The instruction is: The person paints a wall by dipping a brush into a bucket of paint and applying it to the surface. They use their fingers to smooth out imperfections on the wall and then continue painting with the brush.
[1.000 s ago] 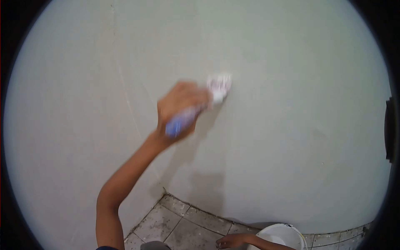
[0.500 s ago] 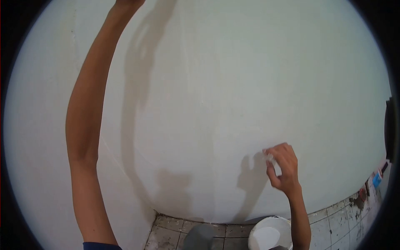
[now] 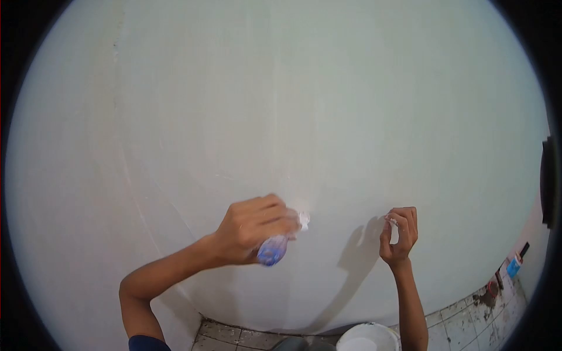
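Observation:
In the head view my left hand (image 3: pixel 252 225) is closed around a tool with a translucent blue handle (image 3: pixel 271 251), whose rounded end points down. A lump of white paste (image 3: pixel 303 220) shows just past the fingers, close to the wall (image 3: pixel 351 128); the tool's working end is hidden. Lower right, my right hand (image 3: pixel 401 234) curls its thumb and fingers together in a pinch. Traces of white are on those fingertips, and whatever they hold is too small to make out.
A white bucket (image 3: pixel 369 336) stands on the tiled floor (image 3: pixel 257 338) below my right forearm. Farther right on the stained tiles is a small blue and white container (image 3: pixel 514 266). A dark object (image 3: pixel 548 181) is at the right edge.
My left arm, stretched up past the top edge before, has come down to mid-wall, bringing the blue-handled tool into view. My right hand has drawn its thumb and fingers closer together.

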The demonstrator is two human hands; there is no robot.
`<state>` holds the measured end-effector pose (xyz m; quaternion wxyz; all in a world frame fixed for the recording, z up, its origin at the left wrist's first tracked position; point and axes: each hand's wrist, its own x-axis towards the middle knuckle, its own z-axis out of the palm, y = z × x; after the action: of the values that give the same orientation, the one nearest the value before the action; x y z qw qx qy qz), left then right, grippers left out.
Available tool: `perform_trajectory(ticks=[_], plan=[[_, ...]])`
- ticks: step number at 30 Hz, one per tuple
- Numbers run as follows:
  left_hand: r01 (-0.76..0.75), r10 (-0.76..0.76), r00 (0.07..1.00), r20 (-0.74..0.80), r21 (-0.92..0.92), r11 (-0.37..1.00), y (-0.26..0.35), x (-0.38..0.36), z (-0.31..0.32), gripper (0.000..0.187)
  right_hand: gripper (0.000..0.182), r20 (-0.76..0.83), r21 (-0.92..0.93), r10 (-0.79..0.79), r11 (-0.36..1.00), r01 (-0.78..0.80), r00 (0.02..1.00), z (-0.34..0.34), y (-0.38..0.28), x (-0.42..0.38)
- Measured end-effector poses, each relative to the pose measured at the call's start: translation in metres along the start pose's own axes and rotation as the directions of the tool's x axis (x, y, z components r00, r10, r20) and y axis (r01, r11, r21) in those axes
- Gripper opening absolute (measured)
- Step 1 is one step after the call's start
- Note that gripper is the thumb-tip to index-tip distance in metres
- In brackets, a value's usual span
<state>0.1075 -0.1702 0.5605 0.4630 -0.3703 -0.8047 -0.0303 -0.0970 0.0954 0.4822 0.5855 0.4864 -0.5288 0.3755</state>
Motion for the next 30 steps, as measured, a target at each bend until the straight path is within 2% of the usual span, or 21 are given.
perform_trajectory(ticks=[2, 3, 5, 7, 9, 11, 13, 14, 17, 18, 20, 22, 24, 27, 28, 29, 30], plan=[[-0.036, 0.036, 0.997, -0.062, -0.01, 0.999, -0.017, 0.02, -0.011, 0.012, 0.024, -0.083, 0.059, 0.101, 0.994, -0.096, 0.991, 0.016, 0.002, 0.007], [-0.07, 0.069, 0.994, -0.083, -0.018, 0.997, -0.033, 0.04, -0.016, 0.012, 0.024, -0.105, -0.038, 0.086, 0.995, -0.091, 0.991, 0.021, 0.006, 0.008], [-0.018, 0.017, 0.976, -0.215, -0.005, 1.0, -0.055, 0.081, -0.037, 0.019, 0.024, -0.138, -0.202, 0.071, 0.974, -0.098, 0.988, 0.035, 0.008, 0.001], [-0.148, 0.185, 0.902, -0.39, 0.121, 0.981, -0.092, 0.127, -0.069, 0.024, 0.025, -0.152, -0.117, 0.09, 0.987, -0.108, 0.984, 0.046, 0.015, -0.002], [-0.121, 0.264, 0.874, -0.408, 0.343, 0.931, -0.106, 0.178, -0.108, 0.022, 0.025, -0.143, -0.101, 0.085, 0.99, -0.099, 0.986, 0.038, 0.018, -0.006], [-0.158, 0.365, 0.789, -0.495, 0.41, 0.898, -0.115, 0.225, -0.128, 0.02, 0.024, -0.145, -0.076, 0.095, 0.991, -0.106, 0.985, 0.034, 0.021, -0.01], [-0.342, 0.371, 0.636, -0.676, 0.184, 0.922, -0.129, 0.264, -0.135, 0.01, 0.024, -0.156, -0.058, 0.105, 0.992, -0.115, 0.982, 0.034, 0.022, -0.011], [-0.189, 0.455, 0.682, -0.573, 0.463, 0.866, -0.125, 0.266, -0.142, 0.012, 0.024, -0.155, -0.055, 0.106, 0.992, -0.115, 0.982, 0.034, 0.022, -0.011], [-0.046, 0.429, 0.731, -0.53, 0.589, 0.807, -0.121, 0.249, -0.141, 0.02, 0.023, -0.157, -0.042, 0.101, 0.993, -0.109, 0.982, 0.034, 0.023, -0.01], [-0.13, 0.444, 0.764, -0.468, 0.563, 0.816, -0.124, 0.237, -0.137, 0.017, 0.023, -0.162, -0.039, 0.098, 0.994, -0.105, 0.982, 0.034, 0.024, -0.01], [-0.1, 0.323, 0.845, -0.426, 0.468, 0.878, -0.123, 0.181, -0.104, 0.014, 0.024, -0.163, -0.034, 0.098, 0.994, -0.105, 0.982, 0.035, 0.023, -0.01], [-0.171, 0.343, 0.91, -0.233, 0.542, 0.823, -0.082, 0.127, -0.074, 0.01, 0.024, -0.155, -0.04, 0.102, 0.993, -0.109, 0.983, 0.034, 0.024, -0.011], [-0.077, 0.135, 0.981, -0.14, 0.36, 0.93, -0.041, 0.093, -0.06, 0.017, 0.025, -0.144, -0.047, 0.106, 0.992, -0.114, 0.984, 0.033, 0.021, -0.009], [0.131, -0.137, 0.982, -0.127, -0.056, 0.99, -0.025, 0.094, -0.066, 0.022, 0.025, -0.141, -0.085, 0.101, 0.99, -0.113, 0.985, 0.032, 0.021, -0.008], [0.079, -0.082, 0.974, -0.211, -0.024, 0.997, -0.039, 0.109, -0.073, 0.025, 0.025, -0.137, -0.097, 0.098, 0.989, -0.112, 0.986, 0.032, 0.021, -0.008], [0.062, -0.019, 0.975, -0.221, 0.191, 0.98, -0.052, 0.127, -0.088, 0.02, 0.025, -0.132, -0.098, 0.096, 0.989, -0.109, 0.987, 0.032, 0.02, -0.008], [0.112, -0.039, 0.963, -0.267, 0.266, 0.957, -0.07, 0.146, -0.102, 0.015, 0.026, -0.128, -0.099, 0.095, 0.989, -0.108, 0.987, 0.032, 0.021, -0.009]])
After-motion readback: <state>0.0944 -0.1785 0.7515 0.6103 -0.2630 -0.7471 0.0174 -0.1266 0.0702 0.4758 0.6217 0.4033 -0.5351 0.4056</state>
